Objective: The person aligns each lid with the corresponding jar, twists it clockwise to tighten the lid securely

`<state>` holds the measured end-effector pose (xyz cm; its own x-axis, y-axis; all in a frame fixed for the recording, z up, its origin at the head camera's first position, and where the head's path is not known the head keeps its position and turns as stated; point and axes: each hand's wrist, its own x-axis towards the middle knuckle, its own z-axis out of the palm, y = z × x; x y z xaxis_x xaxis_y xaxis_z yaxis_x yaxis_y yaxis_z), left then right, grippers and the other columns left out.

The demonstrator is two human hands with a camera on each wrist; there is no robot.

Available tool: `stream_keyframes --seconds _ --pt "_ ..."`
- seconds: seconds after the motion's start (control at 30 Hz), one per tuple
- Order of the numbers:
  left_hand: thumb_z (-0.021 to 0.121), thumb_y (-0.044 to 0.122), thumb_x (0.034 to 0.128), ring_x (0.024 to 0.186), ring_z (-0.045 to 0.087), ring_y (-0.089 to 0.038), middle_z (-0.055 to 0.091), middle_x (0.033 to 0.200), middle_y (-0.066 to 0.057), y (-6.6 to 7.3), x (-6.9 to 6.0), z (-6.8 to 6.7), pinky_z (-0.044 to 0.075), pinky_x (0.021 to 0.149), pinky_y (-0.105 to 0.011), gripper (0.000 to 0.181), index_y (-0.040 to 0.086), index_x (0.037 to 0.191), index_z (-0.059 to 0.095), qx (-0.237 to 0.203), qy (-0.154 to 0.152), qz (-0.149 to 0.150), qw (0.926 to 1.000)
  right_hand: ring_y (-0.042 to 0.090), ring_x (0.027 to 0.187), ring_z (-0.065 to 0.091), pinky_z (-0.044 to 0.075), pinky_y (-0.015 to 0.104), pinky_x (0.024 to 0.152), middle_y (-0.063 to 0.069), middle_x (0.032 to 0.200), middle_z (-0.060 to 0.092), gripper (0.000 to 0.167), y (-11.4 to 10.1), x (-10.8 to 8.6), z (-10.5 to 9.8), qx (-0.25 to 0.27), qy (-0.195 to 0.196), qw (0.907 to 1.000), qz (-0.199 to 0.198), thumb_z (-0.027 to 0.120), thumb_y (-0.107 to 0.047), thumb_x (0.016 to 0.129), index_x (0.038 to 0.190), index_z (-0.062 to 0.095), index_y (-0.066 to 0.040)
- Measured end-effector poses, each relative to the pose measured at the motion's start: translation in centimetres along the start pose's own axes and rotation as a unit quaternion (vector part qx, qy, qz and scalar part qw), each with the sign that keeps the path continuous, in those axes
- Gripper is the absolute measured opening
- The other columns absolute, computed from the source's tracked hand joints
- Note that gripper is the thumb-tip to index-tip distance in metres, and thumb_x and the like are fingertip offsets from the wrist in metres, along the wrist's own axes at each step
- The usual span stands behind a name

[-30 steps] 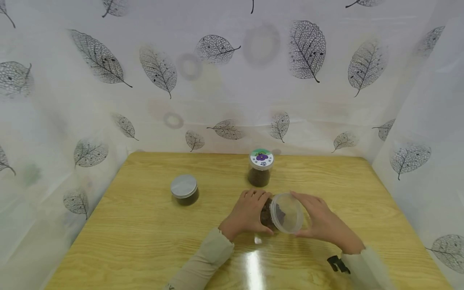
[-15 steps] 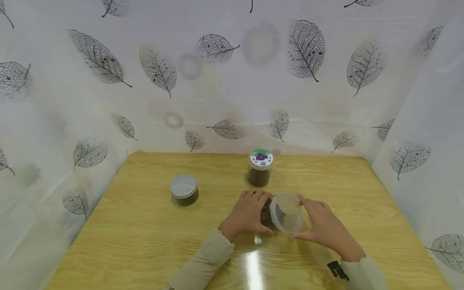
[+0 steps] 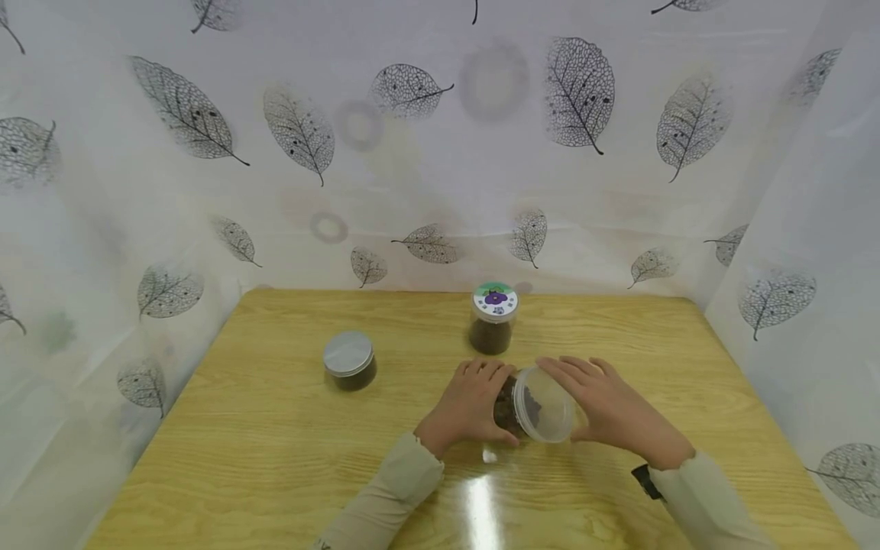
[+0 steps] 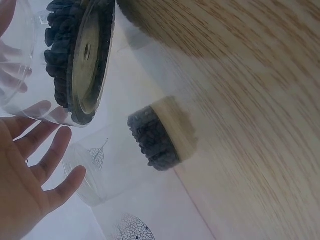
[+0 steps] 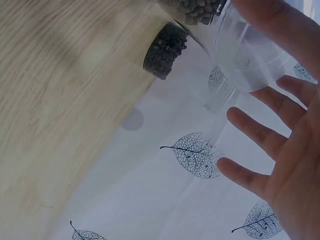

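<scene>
My left hand (image 3: 467, 405) grips the body of a clear jar (image 3: 505, 412) with dark pieces inside. The jar tilts so that its round translucent lid (image 3: 550, 405) leans towards the right. Around the lid's rim is my right hand (image 3: 612, 412), fingers over the upper edge and thumb at the lower right. In the left wrist view, dark pieces lie near the base of the jar (image 4: 60, 55), above the spread fingers of the left hand (image 4: 30, 185). Fingertips of the right hand (image 5: 295, 145) meet the clear rim in the right wrist view; its lower fingers extend freely.
Behind the held jar stands another clear jar (image 3: 492, 328) with dark contents and a purple-and-green picture on its lid. A low jar with a silver lid (image 3: 349, 355) stands on the left. The wooden table (image 3: 275, 458) meets a leaf-patterned curtain (image 3: 440, 176).
The right hand first shifts its thumb left under the lid and its fingers back, then brings its fingers over the lid's top and its thumb right. The left hand and jar stay put.
</scene>
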<state>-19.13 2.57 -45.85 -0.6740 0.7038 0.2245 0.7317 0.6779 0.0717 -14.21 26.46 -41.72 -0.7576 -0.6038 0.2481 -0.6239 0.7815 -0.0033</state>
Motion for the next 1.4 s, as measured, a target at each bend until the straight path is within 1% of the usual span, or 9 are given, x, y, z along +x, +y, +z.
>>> stream_keyframes --seconds 0.13,0.23,0.4,0.5,0.67,0.93,1.1,1.3,1.4 --pt "0.073 0.075 0.0524 0.120 0.050 -0.020 0.053 0.131 0.000 0.0 0.1 0.0 0.042 0.101 -0.040 0.107 0.015 0.137 0.043 0.002 -0.005 0.000 1.0000 0.032 0.120 0.052 0.044 0.057 0.092 0.010 0.134 0.054 0.115 0.0 0.3 0.0 -0.021 0.001 0.9997 -0.012 0.093 -0.030 0.046 0.143 0.035 -0.009" --pt "0.073 0.075 0.0525 0.120 0.050 -0.020 0.053 0.131 0.000 0.0 0.1 0.0 0.042 0.101 -0.040 0.108 0.016 0.137 0.042 0.003 -0.009 -0.002 1.0000 0.031 0.119 0.052 0.044 0.056 0.091 0.010 0.132 0.055 0.113 0.1 0.3 0.1 -0.027 0.003 0.9996 -0.013 0.092 -0.030 0.047 0.142 0.036 -0.009" --pt "0.073 0.075 0.0525 0.120 0.049 -0.020 0.053 0.131 0.000 -0.1 0.1 -0.1 0.042 0.101 -0.040 0.107 0.016 0.137 0.042 0.002 -0.009 -0.001 1.0000 0.029 0.112 0.055 0.044 0.055 0.091 0.008 0.125 0.058 0.111 0.2 0.3 0.2 -0.018 0.013 0.9997 -0.006 0.090 -0.043 0.047 0.140 0.039 -0.007" --pt "0.073 0.074 0.0525 0.120 0.049 -0.020 0.053 0.131 0.001 -0.1 0.1 -0.1 0.042 0.101 -0.040 0.107 0.016 0.137 0.043 0.000 -0.008 0.001 1.0000 0.029 0.109 0.056 0.045 0.053 0.090 0.009 0.121 0.059 0.114 0.2 0.3 0.3 -0.009 0.011 0.9999 0.005 0.088 -0.050 0.045 0.138 0.040 -0.005" --pt "0.073 0.075 0.0523 0.119 0.050 -0.020 0.053 0.130 0.000 -0.2 0.2 -0.1 0.042 0.101 -0.039 0.107 0.016 0.136 0.043 0.001 -0.006 0.002 1.0000 0.029 0.105 0.057 0.045 0.051 0.087 0.010 0.116 0.059 0.117 0.0 0.2 0.3 -0.010 -0.001 0.9995 0.029 0.086 -0.054 0.041 0.136 0.041 -0.002" --pt "0.072 0.076 0.0527 0.118 0.051 -0.020 0.054 0.130 0.000 -0.2 0.1 -0.3 0.043 0.099 -0.039 0.107 0.015 0.136 0.043 0.006 -0.004 0.004 1.0000 0.030 0.103 0.058 0.047 0.051 0.083 0.013 0.113 0.060 0.113 -0.3 -0.3 0.6 -0.005 -0.003 0.9982 0.060 0.082 -0.061 0.046 0.134 0.042 -0.001" --pt "0.072 0.076 0.0526 0.118 0.051 -0.020 0.053 0.130 0.000 -0.2 0.1 -0.3 0.042 0.100 -0.039 0.107 0.015 0.136 0.043 0.009 -0.005 0.003 0.9999 0.032 0.101 0.059 0.049 0.050 0.081 0.016 0.110 0.062 0.113 -0.4 -0.6 1.1 0.000 0.014 0.9976 0.068 0.082 -0.061 0.046 0.133 0.042 -0.001" --pt "0.072 0.076 0.0521 0.117 0.051 -0.020 0.053 0.130 0.001 -0.3 0.0 0.0 0.042 0.100 -0.039 0.107 0.016 0.136 0.043 0.009 -0.001 0.003 1.0000 0.025 0.084 0.062 0.053 0.044 0.069 0.013 0.101 0.063 0.111 -0.5 -0.8 1.4 0.011 0.034 0.9970 0.069 0.083 -0.060 0.047 0.132 0.042 -0.002" --pt "0.072 0.076 0.0521 0.117 0.051 -0.020 0.054 0.130 0.001 -0.3 0.0 0.1 0.042 0.100 -0.040 0.107 0.016 0.136 0.043 0.007 0.001 0.003 1.0000 0.022 0.080 0.061 0.053 0.041 0.067 0.011 0.100 0.061 0.113 -0.4 -0.8 1.5 0.013 0.043 0.9971 0.061 0.082 -0.062 0.047 0.133 0.042 -0.002"
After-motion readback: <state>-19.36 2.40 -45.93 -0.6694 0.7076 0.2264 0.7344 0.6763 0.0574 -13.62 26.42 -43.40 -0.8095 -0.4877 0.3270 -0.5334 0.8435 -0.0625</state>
